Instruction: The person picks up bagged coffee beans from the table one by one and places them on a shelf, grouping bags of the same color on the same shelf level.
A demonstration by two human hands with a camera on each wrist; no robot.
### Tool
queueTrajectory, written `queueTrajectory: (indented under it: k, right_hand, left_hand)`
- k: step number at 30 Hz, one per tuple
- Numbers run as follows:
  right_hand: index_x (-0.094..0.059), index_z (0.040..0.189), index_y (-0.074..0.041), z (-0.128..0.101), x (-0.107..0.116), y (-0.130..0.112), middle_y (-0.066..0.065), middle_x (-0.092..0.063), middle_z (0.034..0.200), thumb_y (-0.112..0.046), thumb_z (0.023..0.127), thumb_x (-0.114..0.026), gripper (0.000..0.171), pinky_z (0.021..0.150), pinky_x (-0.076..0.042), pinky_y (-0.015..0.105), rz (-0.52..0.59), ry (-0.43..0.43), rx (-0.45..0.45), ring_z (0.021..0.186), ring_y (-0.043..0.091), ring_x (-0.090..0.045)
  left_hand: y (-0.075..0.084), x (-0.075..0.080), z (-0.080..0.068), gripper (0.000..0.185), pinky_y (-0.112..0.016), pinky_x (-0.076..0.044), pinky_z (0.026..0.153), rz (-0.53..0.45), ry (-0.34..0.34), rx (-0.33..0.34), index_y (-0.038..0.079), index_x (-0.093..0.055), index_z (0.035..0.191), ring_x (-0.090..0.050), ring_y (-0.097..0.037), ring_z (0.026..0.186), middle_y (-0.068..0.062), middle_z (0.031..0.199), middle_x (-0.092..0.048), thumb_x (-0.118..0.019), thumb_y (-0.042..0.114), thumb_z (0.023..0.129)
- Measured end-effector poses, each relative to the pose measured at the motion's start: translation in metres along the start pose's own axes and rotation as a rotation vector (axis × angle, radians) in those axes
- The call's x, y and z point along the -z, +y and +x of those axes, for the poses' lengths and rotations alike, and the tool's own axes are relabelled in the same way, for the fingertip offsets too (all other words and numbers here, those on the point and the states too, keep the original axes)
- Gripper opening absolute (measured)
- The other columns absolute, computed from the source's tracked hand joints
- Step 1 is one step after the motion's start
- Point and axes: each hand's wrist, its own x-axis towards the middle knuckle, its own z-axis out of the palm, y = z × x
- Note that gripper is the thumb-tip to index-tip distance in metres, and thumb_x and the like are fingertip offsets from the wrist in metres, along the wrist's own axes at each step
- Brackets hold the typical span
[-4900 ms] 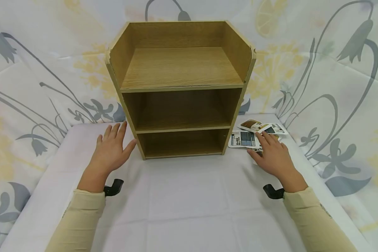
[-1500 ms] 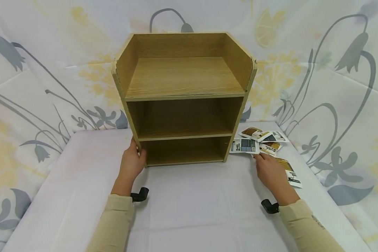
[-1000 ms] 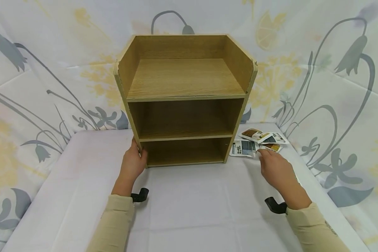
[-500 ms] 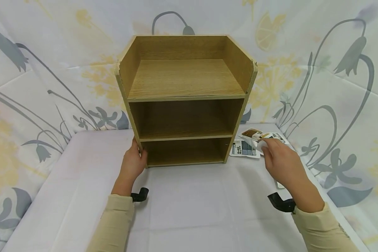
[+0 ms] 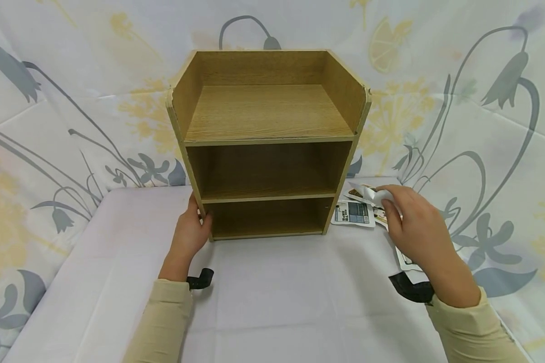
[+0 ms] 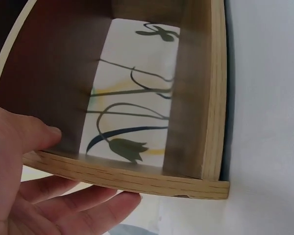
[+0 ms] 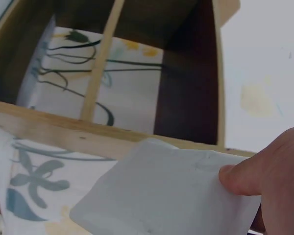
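Flower-printed cloth hangs behind a white-covered table [image 5: 272, 302], where the left hand [image 5: 189, 237] grips the lower left front edge of the wooden shelf unit [image 5: 268, 141], thumb inside the bottom compartment and fingers round the outer side, just as it did a second ago. To the right, the right hand [image 5: 415, 227] has risen off the table with one sachet [image 5: 376, 195] pinched between thumb and fingers, held up beside the shelf's right wall, so a packet now looks picked and ready to go in. More sachets [image 5: 353, 214] lie below and left of that grip, beside the shelf's right foot
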Motion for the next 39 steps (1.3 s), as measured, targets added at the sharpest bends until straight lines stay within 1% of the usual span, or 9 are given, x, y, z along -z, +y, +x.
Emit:
queueTrajectory:
  k: [3, 5, 10, 14, 18, 23, 31, 35, 39]
  right_hand:
    - [-0.062, 0.113, -0.004, 0.003, 0.004, -0.004, 0.017, -0.067, 0.107, 0.0, 0.089, -0.06, 0.024, 0.062, -0.047, 0.05, 0.004, 0.017, 0.018, 0.084, 0.033, -0.061]
    - [-0.062, 0.114, -0.003, 0.005, 0.007, -0.006, 0.017, -0.067, 0.108, 0.0, 0.088, -0.06, 0.026, 0.061, -0.046, 0.049, 0.011, 0.041, 0.037, 0.085, 0.033, -0.061]
    - [-0.063, 0.116, -0.004, 0.012, 0.012, -0.013, 0.014, -0.068, 0.109, 0.0, 0.089, -0.059, 0.028, 0.065, -0.047, 0.049, 0.038, 0.106, 0.078, 0.091, 0.031, -0.063]
    - [-0.065, 0.115, -0.004, 0.019, 0.015, -0.019, 0.014, -0.069, 0.107, 0.001, 0.088, -0.06, 0.029, 0.068, -0.046, 0.049, 0.068, 0.154, 0.099, 0.092, 0.032, -0.064]
    - [-0.065, 0.114, -0.003, 0.024, 0.017, -0.022, 0.014, -0.069, 0.106, 0.002, 0.087, -0.061, 0.028, 0.07, -0.047, 0.05, 0.085, 0.164, 0.108, 0.093, 0.033, -0.064]
    - [-0.065, 0.115, -0.004, 0.03, 0.022, -0.025, 0.014, -0.069, 0.107, 0.003, 0.087, -0.062, 0.029, 0.066, -0.047, 0.048, 0.088, 0.156, 0.115, 0.092, 0.032, -0.065]
    - [-0.063, 0.117, -0.003, 0.043, 0.03, -0.034, 0.013, -0.069, 0.109, -0.001, 0.091, -0.059, 0.027, 0.067, -0.045, 0.042, 0.09, 0.156, 0.161, 0.091, 0.029, -0.064]
    - [-0.064, 0.116, -0.004, 0.051, 0.031, -0.039, 0.013, -0.069, 0.106, 0.0, 0.09, -0.059, 0.027, 0.064, -0.043, 0.041, 0.099, 0.187, 0.191, 0.087, 0.026, -0.062]
    - [-0.064, 0.114, -0.004, 0.057, 0.031, -0.044, 0.013, -0.069, 0.104, 0.002, 0.088, -0.06, 0.028, 0.063, -0.043, 0.043, 0.118, 0.23, 0.212, 0.086, 0.028, -0.063]
  left_hand:
    - [0.003, 0.002, 0.0, 0.071, -0.054, -0.052, 0.087, -0.036, 0.01, 0.022, 0.015, -0.004, 0.157, -0.055, -0.046, 0.121, -0.024, 0.147, -0.043, -0.047, 0.024, 0.1]
    - [0.005, 0.002, 0.001, 0.071, -0.054, -0.052, 0.088, -0.034, 0.026, 0.027, 0.015, -0.005, 0.157, -0.055, -0.045, 0.121, -0.025, 0.145, -0.045, -0.047, 0.024, 0.1]
    - [0.005, -0.001, 0.0, 0.067, -0.055, -0.053, 0.085, 0.021, 0.069, 0.002, 0.006, -0.01, 0.155, -0.061, -0.045, 0.11, -0.032, 0.13, -0.055, -0.046, 0.021, 0.1]
    - [0.005, -0.003, 0.0, 0.066, -0.055, -0.054, 0.081, 0.042, 0.08, 0.0, 0.004, -0.011, 0.154, -0.064, -0.044, 0.104, -0.033, 0.126, -0.058, -0.045, 0.02, 0.1]
    - [0.006, -0.003, 0.0, 0.066, -0.054, -0.054, 0.082, 0.056, 0.07, 0.013, 0.004, -0.01, 0.155, -0.064, -0.044, 0.105, -0.032, 0.127, -0.057, -0.044, 0.021, 0.101]
    - [0.006, -0.003, 0.001, 0.065, -0.055, -0.053, 0.085, 0.067, 0.059, 0.021, 0.004, -0.009, 0.155, -0.063, -0.045, 0.107, -0.032, 0.128, -0.057, -0.043, 0.022, 0.102]
    - [0.005, -0.004, -0.001, 0.064, -0.054, -0.054, 0.08, 0.066, 0.073, 0.011, 0.006, -0.012, 0.154, -0.066, -0.044, 0.101, -0.032, 0.122, -0.06, -0.044, 0.023, 0.102]
    - [0.005, -0.005, -0.001, 0.063, -0.054, -0.054, 0.079, 0.063, 0.078, 0.014, 0.006, -0.013, 0.154, -0.066, -0.043, 0.101, -0.032, 0.122, -0.06, -0.043, 0.024, 0.102]
    - [0.005, -0.005, 0.0, 0.063, -0.055, -0.053, 0.084, 0.058, 0.081, 0.009, 0.005, -0.013, 0.154, -0.063, -0.045, 0.106, -0.033, 0.124, -0.058, -0.043, 0.022, 0.102]
